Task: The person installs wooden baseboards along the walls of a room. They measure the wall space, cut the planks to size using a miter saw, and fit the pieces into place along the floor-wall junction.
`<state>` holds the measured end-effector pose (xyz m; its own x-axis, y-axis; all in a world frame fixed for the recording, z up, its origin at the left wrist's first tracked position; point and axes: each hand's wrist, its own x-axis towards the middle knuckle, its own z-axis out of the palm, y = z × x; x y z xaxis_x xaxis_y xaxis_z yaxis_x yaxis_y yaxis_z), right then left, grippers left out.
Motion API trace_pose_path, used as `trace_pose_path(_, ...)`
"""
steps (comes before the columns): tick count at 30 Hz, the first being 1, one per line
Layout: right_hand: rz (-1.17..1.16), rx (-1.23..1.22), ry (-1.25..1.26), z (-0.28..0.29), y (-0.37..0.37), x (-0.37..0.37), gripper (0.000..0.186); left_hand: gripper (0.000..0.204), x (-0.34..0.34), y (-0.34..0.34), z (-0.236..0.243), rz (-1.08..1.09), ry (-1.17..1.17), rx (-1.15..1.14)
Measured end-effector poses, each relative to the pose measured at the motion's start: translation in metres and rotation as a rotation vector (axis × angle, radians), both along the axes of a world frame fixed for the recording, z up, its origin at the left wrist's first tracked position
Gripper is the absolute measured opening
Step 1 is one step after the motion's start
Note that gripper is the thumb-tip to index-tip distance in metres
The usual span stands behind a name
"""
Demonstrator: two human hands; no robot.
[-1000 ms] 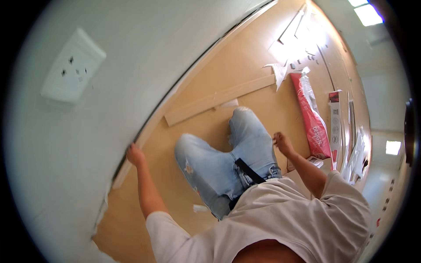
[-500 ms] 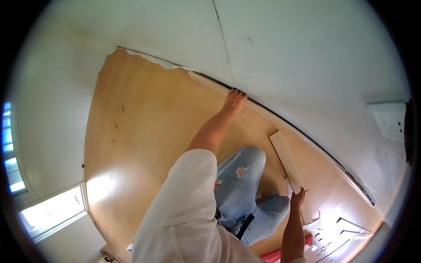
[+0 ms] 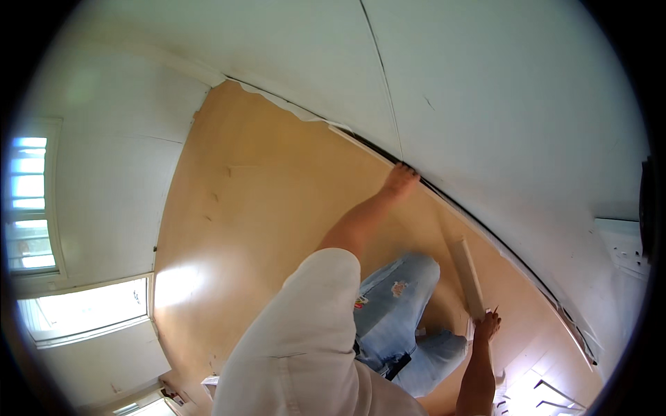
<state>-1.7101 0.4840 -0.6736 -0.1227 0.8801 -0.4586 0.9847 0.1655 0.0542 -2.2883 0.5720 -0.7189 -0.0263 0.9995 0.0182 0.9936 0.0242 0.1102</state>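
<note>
My left hand (image 3: 402, 180) is closed over the upper edge of a long pale skirting board (image 3: 369, 147) at the foot of the wall, its fingertips in the dark gap behind. My right hand (image 3: 487, 326), to the right of my bent knee, is closed round the near end of a short, light wooden board (image 3: 469, 281). That board slants away from me, its far end short of the skirting. A thin stick, too small to name, pokes up from the right-hand fingers. My grip on the board is partly hidden.
A pale wall (image 3: 499, 111) with a vertical seam rises beyond the skirting. Light wood-coloured floor (image 3: 250, 208) spreads leftward. A white socket plate (image 3: 621, 243) is on the wall at right. Dark L-shaped pieces (image 3: 558, 395) lie at lower right. Windows (image 3: 90, 308) are at left.
The whole view has shifted, so the scene sits lower and farther right. The short board has turned and looks narrower. My left hand still grips the skirting.
</note>
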Motion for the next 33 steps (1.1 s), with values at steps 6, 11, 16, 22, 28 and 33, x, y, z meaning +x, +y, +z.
trace_pose_path(6, -0.137, 0.007, 0.224, 0.037, -0.037, 0.014, 0.026, 0.011, 0.014, 0.001, 0.023, -0.011, -0.005, -0.139)
trace_pose_path(11, -0.107, 0.009, 0.348, 0.107, -0.090, 0.029, 0.024, 0.009, 0.020, -0.045, 0.035, 0.037, -0.130, -0.151)
trace_pose_path(16, -0.036, 0.076, 0.421, 0.163, -0.135, 0.013, 0.023, 0.015, 0.020, -0.095, 0.068, 0.060, -0.149, -0.100)
trace_pose_path(22, 0.166, 0.103, 0.518, 0.207, -0.140, -0.056, 0.027, 0.026, 0.073, -0.161, 0.128, 0.189, -0.598, -0.227)
trace_pose_path(28, 0.298, -0.021, 0.498, 0.275, -0.111, -0.210, 0.022, 0.029, 0.127, -0.266, 0.217, -0.015, -1.771, -0.208)
trace_pose_path(33, 0.425, -0.104, 0.592, 0.296, -0.128, -0.304, 0.028, 0.034, 0.113, -0.310, 0.214, 0.582, -2.277, 0.151)
